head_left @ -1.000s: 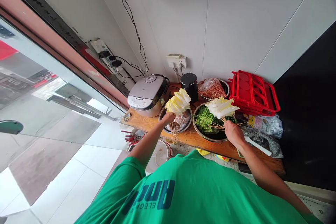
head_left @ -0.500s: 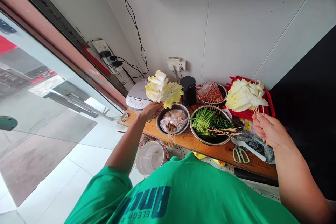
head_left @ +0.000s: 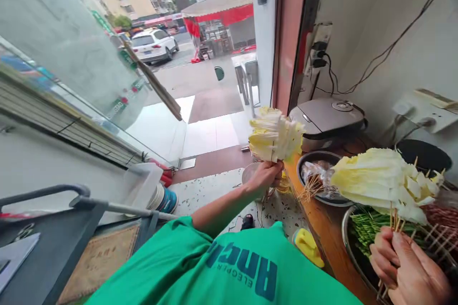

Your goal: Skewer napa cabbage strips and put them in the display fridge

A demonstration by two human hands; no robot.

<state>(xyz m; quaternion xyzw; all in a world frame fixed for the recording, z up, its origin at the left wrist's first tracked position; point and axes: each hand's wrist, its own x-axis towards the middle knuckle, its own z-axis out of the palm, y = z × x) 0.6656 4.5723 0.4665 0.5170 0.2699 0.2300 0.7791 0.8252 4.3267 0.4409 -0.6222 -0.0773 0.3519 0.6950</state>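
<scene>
My left hand (head_left: 266, 175) is closed round the sticks of a bunch of cabbage skewers (head_left: 275, 137), the pale yellow leaves held upright in front of me. At the right, my right hand (head_left: 404, 259) grips a second bunch of cabbage skewers (head_left: 375, 176) by its wooden sticks. That bunch hangs over a metal bowl of green vegetable skewers (head_left: 365, 231) and hides part of it. Close by is a smaller bowl (head_left: 341, 201) holding bagged food, with bare skewer sticks (head_left: 310, 187) sticking out over its edge.
The wooden counter (head_left: 320, 221) runs along my right, with a grey rice cooker (head_left: 327, 116) at its far end. Ahead, an open glass doorway leads to a street with a white car (head_left: 153, 43). A dark cart (head_left: 53, 243) stands at lower left; a yellow cloth (head_left: 308, 246) hangs beside the counter.
My view has swung left from the wall and counter toward the doorway. Both hands still hold their cabbage bunches; the right-hand bunch has moved left, over the bowls.
</scene>
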